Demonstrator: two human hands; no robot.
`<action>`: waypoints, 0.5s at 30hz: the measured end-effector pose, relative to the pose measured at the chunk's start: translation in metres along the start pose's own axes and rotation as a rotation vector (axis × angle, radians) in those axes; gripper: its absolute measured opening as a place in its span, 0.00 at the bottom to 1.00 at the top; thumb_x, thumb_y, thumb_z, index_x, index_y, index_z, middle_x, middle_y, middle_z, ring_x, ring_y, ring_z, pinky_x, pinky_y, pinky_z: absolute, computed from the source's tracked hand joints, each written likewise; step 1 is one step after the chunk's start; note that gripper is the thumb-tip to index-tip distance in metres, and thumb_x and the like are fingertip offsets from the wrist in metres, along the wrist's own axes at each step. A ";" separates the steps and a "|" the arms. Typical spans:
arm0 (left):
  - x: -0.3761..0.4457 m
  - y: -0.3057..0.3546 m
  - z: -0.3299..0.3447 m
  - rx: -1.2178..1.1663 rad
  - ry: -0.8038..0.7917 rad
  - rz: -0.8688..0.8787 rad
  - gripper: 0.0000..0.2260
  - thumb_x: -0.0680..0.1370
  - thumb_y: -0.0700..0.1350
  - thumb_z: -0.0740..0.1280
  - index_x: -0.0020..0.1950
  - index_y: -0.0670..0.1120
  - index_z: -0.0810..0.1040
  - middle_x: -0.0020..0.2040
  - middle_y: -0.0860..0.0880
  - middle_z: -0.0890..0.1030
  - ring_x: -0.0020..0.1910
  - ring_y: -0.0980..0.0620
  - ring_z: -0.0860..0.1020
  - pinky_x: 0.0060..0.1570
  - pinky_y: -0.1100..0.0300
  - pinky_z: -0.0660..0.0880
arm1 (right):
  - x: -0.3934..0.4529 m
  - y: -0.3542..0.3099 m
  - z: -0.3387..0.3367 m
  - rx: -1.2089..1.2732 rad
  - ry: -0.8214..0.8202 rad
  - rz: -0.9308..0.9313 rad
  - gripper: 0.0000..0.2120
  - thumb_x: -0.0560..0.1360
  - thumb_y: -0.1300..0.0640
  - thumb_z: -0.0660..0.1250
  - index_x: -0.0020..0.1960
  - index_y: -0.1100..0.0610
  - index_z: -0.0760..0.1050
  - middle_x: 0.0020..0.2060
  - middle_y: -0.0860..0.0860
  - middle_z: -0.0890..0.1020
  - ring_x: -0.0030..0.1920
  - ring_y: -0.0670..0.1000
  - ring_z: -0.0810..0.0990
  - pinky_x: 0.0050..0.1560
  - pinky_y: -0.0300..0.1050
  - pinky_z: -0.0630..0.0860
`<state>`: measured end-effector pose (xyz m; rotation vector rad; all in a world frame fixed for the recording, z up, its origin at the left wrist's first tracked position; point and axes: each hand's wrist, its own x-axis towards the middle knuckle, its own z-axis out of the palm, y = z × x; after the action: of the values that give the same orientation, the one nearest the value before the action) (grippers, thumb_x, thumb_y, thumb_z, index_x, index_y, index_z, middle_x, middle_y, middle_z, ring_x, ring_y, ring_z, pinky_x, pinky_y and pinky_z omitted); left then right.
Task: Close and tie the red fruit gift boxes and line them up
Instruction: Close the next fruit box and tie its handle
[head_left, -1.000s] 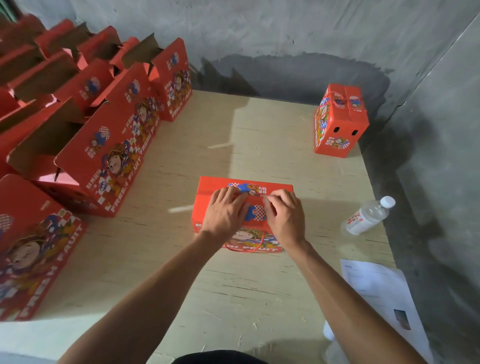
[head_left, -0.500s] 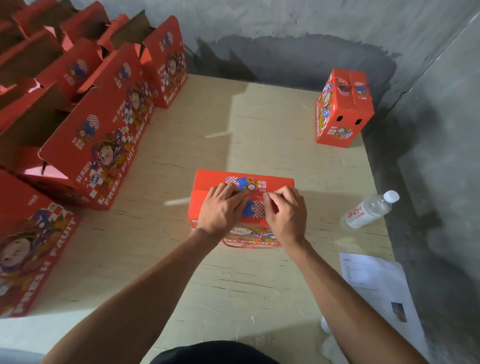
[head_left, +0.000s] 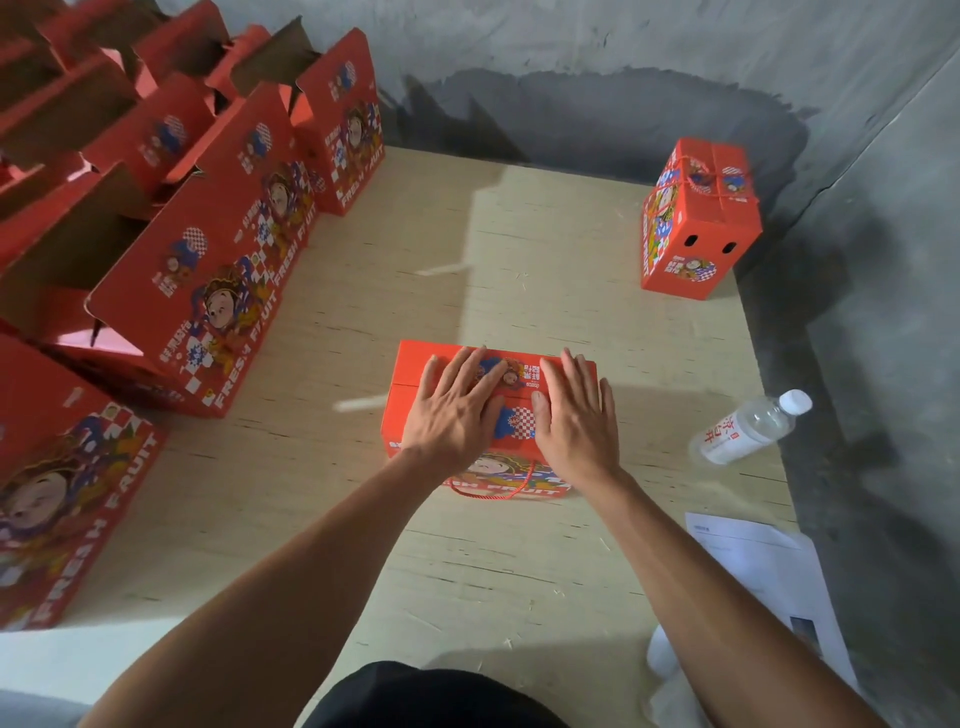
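Note:
A red fruit gift box (head_left: 410, 364) stands in the middle of the plywood table, its top flaps folded down. My left hand (head_left: 457, 410) lies flat on the left part of the top, fingers spread. My right hand (head_left: 574, 415) lies flat on the right part, also spread. A thin red cord (head_left: 511, 491) hangs in a loop over the box's near face. At the far right corner stands a closed box (head_left: 698, 234) with red cord tied across its top.
Several open red boxes (head_left: 208, 280) with raised flaps fill the left side of the table. A plastic water bottle (head_left: 748, 428) lies at the right edge. Printed paper sheets (head_left: 763, 566) overhang the near right corner. Grey concrete walls close the back and right.
Both hands went from pinching at the centre of the box top to lying flat with fingers spread on it. The view has moved closer to the box.

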<state>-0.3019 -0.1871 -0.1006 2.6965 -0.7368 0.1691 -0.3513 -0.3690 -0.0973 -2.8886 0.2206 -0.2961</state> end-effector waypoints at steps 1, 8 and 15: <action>0.001 0.002 0.000 0.005 -0.023 -0.051 0.23 0.86 0.57 0.50 0.81 0.56 0.61 0.82 0.48 0.60 0.82 0.47 0.54 0.79 0.42 0.47 | 0.000 0.000 0.000 -0.011 -0.025 0.007 0.24 0.86 0.47 0.53 0.80 0.51 0.63 0.81 0.52 0.60 0.81 0.55 0.56 0.79 0.60 0.55; 0.016 0.006 -0.005 0.035 -0.082 -0.143 0.22 0.85 0.61 0.47 0.79 0.63 0.62 0.80 0.48 0.62 0.80 0.46 0.56 0.78 0.40 0.46 | 0.027 0.028 -0.015 -0.084 -0.137 -0.126 0.28 0.82 0.35 0.55 0.78 0.48 0.64 0.73 0.49 0.70 0.74 0.54 0.65 0.69 0.56 0.64; 0.026 -0.002 -0.002 0.083 -0.162 -0.118 0.28 0.84 0.64 0.42 0.83 0.59 0.51 0.82 0.48 0.56 0.82 0.47 0.49 0.79 0.41 0.42 | 0.046 0.028 -0.007 -0.164 -0.050 -0.086 0.26 0.83 0.36 0.53 0.64 0.55 0.75 0.56 0.55 0.81 0.57 0.59 0.75 0.57 0.55 0.68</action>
<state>-0.2788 -0.1964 -0.0943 2.8493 -0.6252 -0.0488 -0.3113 -0.4055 -0.0892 -3.0692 0.1165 -0.2296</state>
